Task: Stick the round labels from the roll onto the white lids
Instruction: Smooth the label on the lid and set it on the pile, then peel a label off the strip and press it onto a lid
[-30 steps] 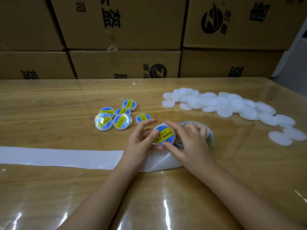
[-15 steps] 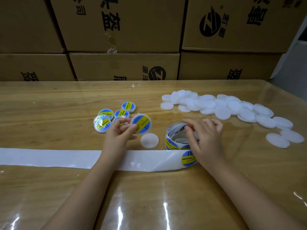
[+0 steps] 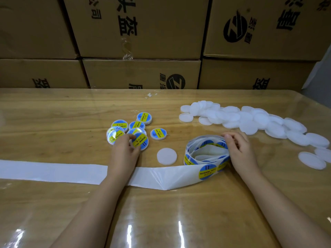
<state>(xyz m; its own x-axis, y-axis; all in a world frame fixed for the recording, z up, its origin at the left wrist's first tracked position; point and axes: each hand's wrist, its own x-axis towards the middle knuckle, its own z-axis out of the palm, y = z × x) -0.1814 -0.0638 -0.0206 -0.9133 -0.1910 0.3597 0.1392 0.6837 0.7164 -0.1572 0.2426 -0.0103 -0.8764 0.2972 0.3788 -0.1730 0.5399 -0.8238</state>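
My left hand holds a labelled lid between thumb and fingers at the near edge of a cluster of several labelled lids. One bare white lid lies flat between my hands. The label roll stands loosely coiled to its right, with a blue and yellow round label showing on its outer wrap. My right hand grips the roll's right side, fingers over its top edge. A pile of bare white lids spreads along the right.
An empty white backing strip runs left from the roll across the wooden table, passing under my left wrist. Stacked cardboard boxes wall off the far edge. A glossy clear sheet covers the tabletop.
My hands parted. The left carried the freshly labelled lid left and down to the labelled cluster. The right settled on the roll, and a bare lid now lies uncovered between them.
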